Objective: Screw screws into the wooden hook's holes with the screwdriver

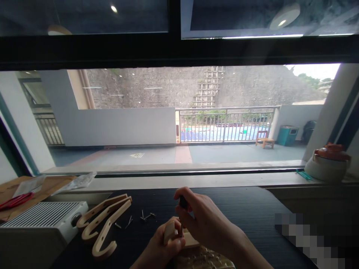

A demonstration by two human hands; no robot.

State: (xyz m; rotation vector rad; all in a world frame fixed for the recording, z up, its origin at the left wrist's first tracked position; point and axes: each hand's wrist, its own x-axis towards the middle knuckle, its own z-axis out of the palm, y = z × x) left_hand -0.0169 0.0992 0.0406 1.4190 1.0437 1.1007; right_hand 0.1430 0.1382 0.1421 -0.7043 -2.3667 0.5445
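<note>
My right hand (207, 213) is closed around the dark handle of a screwdriver (183, 202), which stands upright with its shaft pointing down. In my left hand (159, 243) a pale wooden hook (169, 232) is gripped, its curved end showing between thumb and fingers. The shaft goes down beside that end, and the tip is hidden behind my left fingers. Several more wooden hooks (105, 244) lie on the dark table (238, 224), left of my hands. Between them and my hands are several loose screws (142, 216).
Beneath my hands, a woven tan surface (209, 258) shows at the bottom edge. A white radiator (53, 216) stands at left, beside red-handled scissors (17, 201) and a plastic bag (77, 182). A lidded jar (328, 164) sits on the right windowsill.
</note>
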